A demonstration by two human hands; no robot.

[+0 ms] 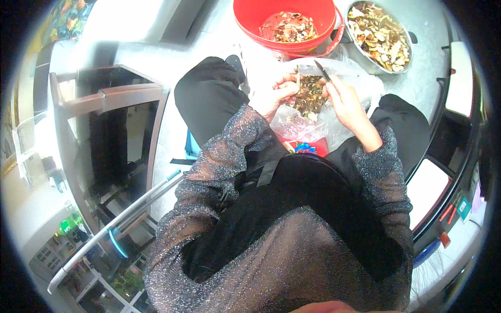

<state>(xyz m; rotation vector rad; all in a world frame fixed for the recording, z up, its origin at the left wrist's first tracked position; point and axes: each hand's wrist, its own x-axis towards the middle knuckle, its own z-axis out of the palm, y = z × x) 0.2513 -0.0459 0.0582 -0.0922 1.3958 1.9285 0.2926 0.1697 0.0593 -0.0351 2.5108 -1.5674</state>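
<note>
1. Left hand [276, 94] pinches a small pale piece [297, 81], fingers closed on it.
2. Right hand [342, 96] grips a dark-bladed knife [322, 70], tip toward the piece.
3. Both hands hover over a clear plastic bag [360, 78] of brown bits on the lap.
4. Beyond: red bucket [250, 21] and metal bowl [365, 65], both holding peelings.

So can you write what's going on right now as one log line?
left hand: holds small piece | right hand: holds knife | below: clear bag of pieces | ahead: red bucket, metal bowl
</note>
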